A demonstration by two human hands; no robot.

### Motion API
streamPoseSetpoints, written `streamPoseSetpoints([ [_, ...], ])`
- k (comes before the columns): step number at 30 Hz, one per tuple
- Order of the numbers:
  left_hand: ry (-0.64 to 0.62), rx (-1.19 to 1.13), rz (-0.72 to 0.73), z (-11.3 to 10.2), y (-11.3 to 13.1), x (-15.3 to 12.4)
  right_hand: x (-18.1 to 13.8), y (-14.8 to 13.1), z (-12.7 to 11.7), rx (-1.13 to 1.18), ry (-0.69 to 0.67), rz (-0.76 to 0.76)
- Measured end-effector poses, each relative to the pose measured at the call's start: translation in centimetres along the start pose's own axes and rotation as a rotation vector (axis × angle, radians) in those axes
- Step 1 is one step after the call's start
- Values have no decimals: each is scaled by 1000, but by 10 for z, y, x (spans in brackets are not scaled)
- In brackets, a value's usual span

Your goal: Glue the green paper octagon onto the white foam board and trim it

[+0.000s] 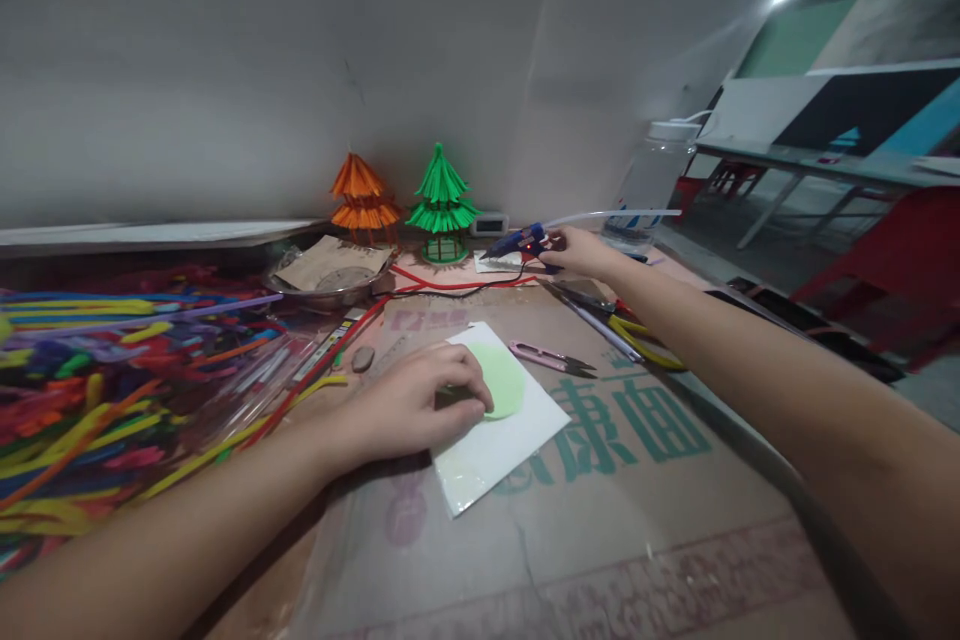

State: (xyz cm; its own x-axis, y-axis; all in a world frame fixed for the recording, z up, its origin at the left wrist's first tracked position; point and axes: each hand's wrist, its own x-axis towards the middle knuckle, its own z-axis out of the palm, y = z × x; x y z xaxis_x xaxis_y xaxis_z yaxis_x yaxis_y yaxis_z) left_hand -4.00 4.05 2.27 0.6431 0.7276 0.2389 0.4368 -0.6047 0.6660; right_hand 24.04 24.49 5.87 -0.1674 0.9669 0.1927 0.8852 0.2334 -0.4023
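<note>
My left hand [416, 405] rests with curled fingers on a light green disc [501, 380], which lies on a white sheet [501, 440] on the cardboard-covered table [600, 540]. My right hand [581, 250] is stretched far forward and closed around the handle of a blue glue gun [519, 242] with a clear glue stick [615, 214] jutting from its back. The gun's nozzle points left, towards a green pagoda model [442, 205] and an orange pagoda model [364, 198] by the wall.
A heap of coloured pipe cleaners [97, 370] fills the left side. Pink thread snips [547, 356], scissors with yellow handles [634, 335], a metal bowl [330, 285] and a plastic bottle [652, 185] stand around. Grey panels close off the back.
</note>
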Motion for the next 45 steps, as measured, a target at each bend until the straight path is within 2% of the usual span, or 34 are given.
streamPoseSetpoints([
  [4, -5, 5, -3, 1, -1, 0, -12, 4, -5, -130, -1, -36],
  [7, 2, 15, -3, 1, -2, -1, -32, -3, -14, -225, -9, -90],
  [12, -11, 34, 10, 0, -1, -1, -95, -32, -31, -292, -65, -266],
  [17, 44, 44, -61, 1, -6, 0, -150, -39, -22, -214, -236, -374],
  [20, 124, 61, -79, 3, -10, 0, -159, -32, -12, -160, -318, -369],
  [23, 238, 123, -48, 4, -14, 0, -155, -28, -7, -111, -377, -307],
  [26, 324, 234, -1, 3, -18, 0, -149, -26, -7, -108, -386, -304],
  [28, 283, 275, -4, 1, -21, 1, -147, -25, -7, -115, -330, -310],
  [31, 123, 258, -30, -4, -24, 1, -152, -29, -7, -36, -201, -317],
  [33, 2, 260, 4, -10, -23, 1, -159, -36, -7, 66, -129, -322],
  [36, -116, 325, 53, -15, -17, -1, -171, -47, -6, 224, -107, -359],
  [41, -91, 418, 18, -7, -12, -2, -180, -50, 8, 267, -150, -563],
  [45, -58, 474, 12, 1, -13, 0, -179, -46, 21, 237, -184, -643],
])
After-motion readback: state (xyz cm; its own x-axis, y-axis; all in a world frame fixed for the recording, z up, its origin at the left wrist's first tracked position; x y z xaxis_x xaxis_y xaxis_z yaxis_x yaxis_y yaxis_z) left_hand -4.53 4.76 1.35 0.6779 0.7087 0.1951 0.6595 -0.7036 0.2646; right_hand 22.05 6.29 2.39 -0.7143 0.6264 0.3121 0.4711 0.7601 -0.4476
